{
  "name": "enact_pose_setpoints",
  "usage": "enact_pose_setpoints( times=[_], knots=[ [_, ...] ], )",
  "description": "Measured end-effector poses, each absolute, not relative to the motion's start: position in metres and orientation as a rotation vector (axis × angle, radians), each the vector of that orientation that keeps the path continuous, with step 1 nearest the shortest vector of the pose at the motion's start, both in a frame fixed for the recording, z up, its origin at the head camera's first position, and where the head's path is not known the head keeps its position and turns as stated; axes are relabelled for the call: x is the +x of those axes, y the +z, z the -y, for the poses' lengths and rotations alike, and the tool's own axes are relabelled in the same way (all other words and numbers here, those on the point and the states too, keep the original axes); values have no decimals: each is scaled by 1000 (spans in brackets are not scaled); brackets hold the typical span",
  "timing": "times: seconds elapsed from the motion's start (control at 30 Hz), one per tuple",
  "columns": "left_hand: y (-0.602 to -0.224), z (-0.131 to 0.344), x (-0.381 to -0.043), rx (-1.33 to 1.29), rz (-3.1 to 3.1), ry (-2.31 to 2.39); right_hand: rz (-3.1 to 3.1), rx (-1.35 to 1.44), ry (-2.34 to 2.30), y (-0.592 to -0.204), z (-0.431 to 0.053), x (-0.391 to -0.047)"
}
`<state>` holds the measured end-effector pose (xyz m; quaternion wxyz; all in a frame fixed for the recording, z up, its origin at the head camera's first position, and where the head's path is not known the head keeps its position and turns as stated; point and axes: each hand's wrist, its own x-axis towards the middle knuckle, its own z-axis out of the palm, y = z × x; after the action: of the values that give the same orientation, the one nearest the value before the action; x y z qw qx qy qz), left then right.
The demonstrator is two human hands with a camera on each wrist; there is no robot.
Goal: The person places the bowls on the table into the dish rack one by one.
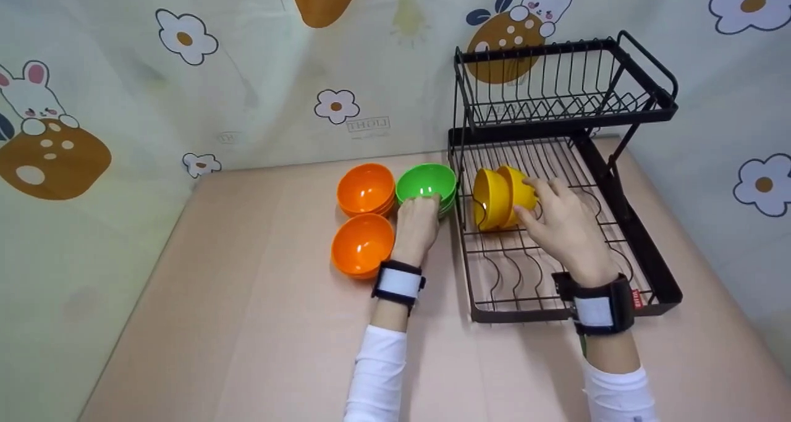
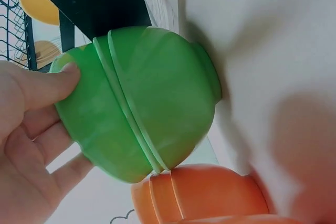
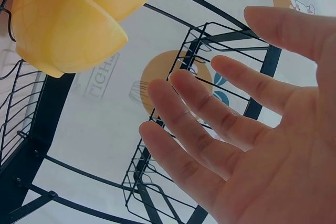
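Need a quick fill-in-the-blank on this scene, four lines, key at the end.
1. The left hand grips a ____ bowl.
2. The two yellow bowls sit in the ____ tier of the black rack.
3. The hand nearest the yellow bowls is the person's ____ one.
4. In the head view, the orange bowls are on the ____ side of the rack.

Missing words: green; lower; right; left.

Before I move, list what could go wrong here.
The green bowls are nested, so the left hand, pinching the top one, might drag another up. The yellow bowls stand on edge in the dish rack; the right hand, its fingers close by, could bump them over.
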<state>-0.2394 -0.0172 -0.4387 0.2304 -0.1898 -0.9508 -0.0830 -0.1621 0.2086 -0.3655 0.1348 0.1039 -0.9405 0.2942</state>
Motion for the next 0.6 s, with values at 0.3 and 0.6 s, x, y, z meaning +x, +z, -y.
enact_pose_setpoints(
  times=[0.3, 0.6],
  knots=[
    [-431, 16, -230, -608, 2564, -226, 2713, 312, 842, -366, -208, -162],
    [-405, 17, -209, -740, 2464, -207, 2723, 247, 874, -366, -208, -162]
  ],
)
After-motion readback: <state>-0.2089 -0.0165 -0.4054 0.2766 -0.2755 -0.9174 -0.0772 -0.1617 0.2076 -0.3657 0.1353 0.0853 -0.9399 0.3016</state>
